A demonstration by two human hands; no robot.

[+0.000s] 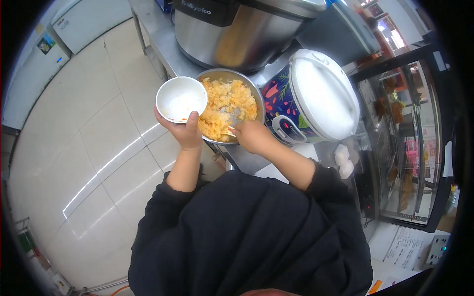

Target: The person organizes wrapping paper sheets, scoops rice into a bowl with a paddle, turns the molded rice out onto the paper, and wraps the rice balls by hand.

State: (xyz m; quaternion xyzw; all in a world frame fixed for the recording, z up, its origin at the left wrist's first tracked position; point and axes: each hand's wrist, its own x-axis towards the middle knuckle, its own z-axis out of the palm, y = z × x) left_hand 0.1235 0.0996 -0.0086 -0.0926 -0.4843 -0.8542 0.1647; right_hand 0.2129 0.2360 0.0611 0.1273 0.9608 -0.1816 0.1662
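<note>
My left hand [186, 132] grips a white bowl [170, 101] by its rim and side, the thumb over the edge. The bowl is tilted and holds only a few bits of food. To its right is a round metal basin [259, 101] of orange-yellow fried rice [232, 96], with its bottom showing in the middle. My right hand [253, 136] is closed at the basin's near rim around a pale spoon [230, 132]; its head is partly hidden in the rice.
Behind the basin stands a large steel rice cooker [237, 37]. A flowered cooker with a white lid [326, 93] is close on the right, with white round items [343, 160] near it. A glass display case [405, 143] stands farther right. Tiled floor [94, 148] lies left of the steel counter [160, 29].
</note>
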